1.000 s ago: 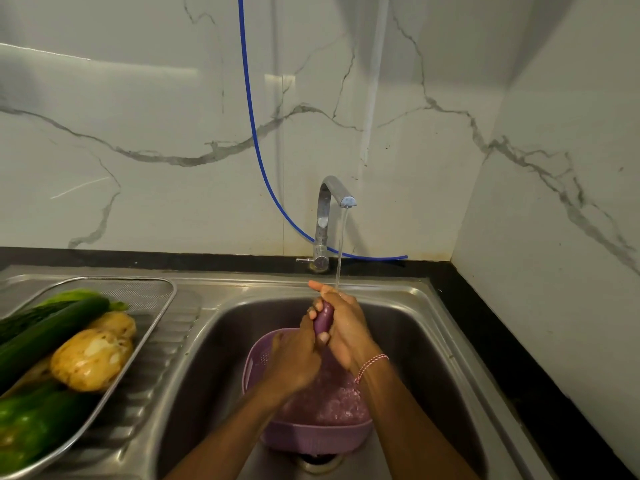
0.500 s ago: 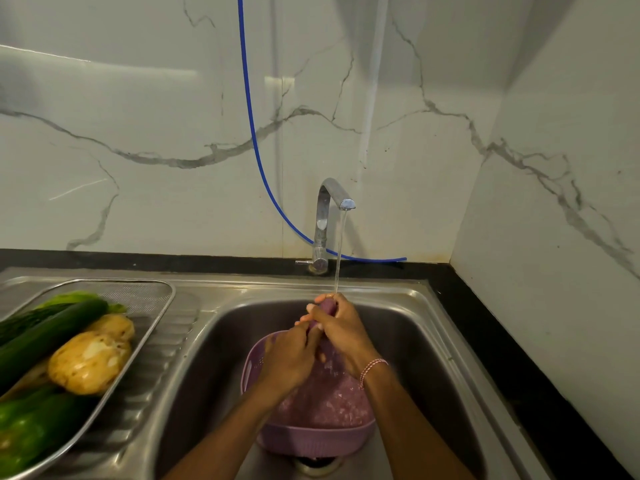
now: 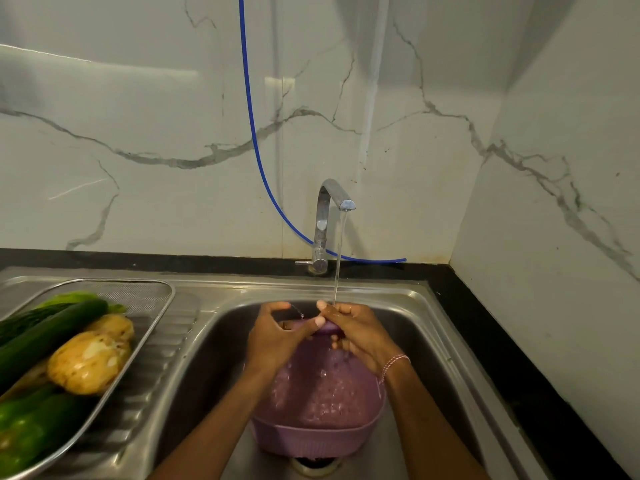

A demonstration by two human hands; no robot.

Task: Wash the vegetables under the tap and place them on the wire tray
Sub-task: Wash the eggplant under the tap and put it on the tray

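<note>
Though upright before, purple vegetable (image 3: 327, 328) level.

Two potatoes (image 3: 88, 362), one colander (image 3: 311, 441), one tap (image 3: 323, 216).

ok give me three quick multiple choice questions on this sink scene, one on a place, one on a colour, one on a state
1. Where is the wire tray? A. on the drainboard, left of the sink basin B. inside the basin C. on the black counter at right
2. What colour is the colander in the basin? A. green B. white C. purple
3. What is the tap's state? A. shut off B. running C. covered by a cloth
Answers: 1 A, its rim lies on the ribbed drainboard. 2 C, its wall is purple. 3 B, a stream falls onto the right hand, which with the left hand grips a purple vegetable.
</note>
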